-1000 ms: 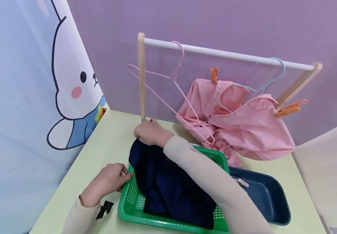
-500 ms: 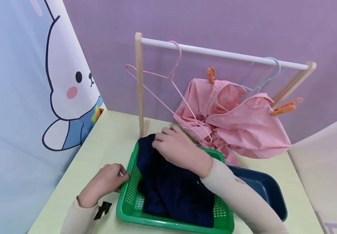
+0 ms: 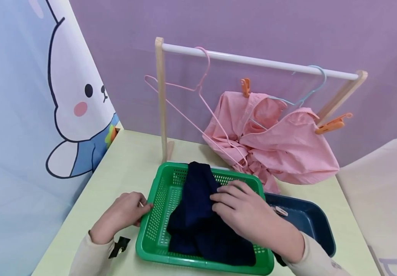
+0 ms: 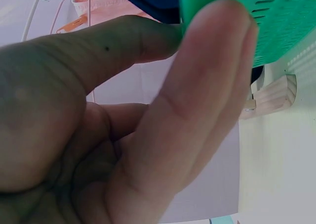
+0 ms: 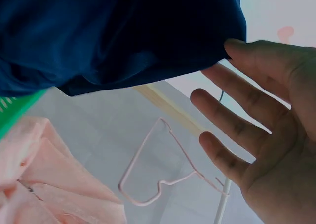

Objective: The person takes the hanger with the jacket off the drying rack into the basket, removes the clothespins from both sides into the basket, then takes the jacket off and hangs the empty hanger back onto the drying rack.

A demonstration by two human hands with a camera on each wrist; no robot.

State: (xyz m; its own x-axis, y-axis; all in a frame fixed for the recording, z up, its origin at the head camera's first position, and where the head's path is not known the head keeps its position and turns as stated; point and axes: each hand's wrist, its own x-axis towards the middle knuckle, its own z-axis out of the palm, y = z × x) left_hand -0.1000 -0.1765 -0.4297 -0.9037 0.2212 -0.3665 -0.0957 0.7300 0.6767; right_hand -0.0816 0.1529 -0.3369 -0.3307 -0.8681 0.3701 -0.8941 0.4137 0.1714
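A crumpled navy blue garment (image 3: 198,214) lies in the green plastic basket (image 3: 150,245), its far end near the basket's back rim. My right hand (image 3: 243,211) is over the right part of the garment. In the right wrist view, thumb and index finger pinch the edge of the garment (image 5: 148,46), while the other fingers (image 5: 229,120) are spread and straight. My left hand (image 3: 126,211) grips the basket's left rim; in the left wrist view the thumb and fingers (image 4: 212,61) close on the basket wall (image 4: 286,21).
Behind the basket stands a clothes rack (image 3: 260,61) with a bare pink hanger (image 3: 198,88) and a pink jacket (image 3: 288,153) on a light blue hanger (image 3: 310,92). Orange clips (image 3: 245,87) grip the jacket. A dark blue tray (image 3: 309,218) holding pegs (image 3: 280,211) sits right of the basket.
My right hand has moved from the basket's far left corner to its right side, taking the garment's left part rightward and baring the basket's left floor. The left hand has stayed on the rim.
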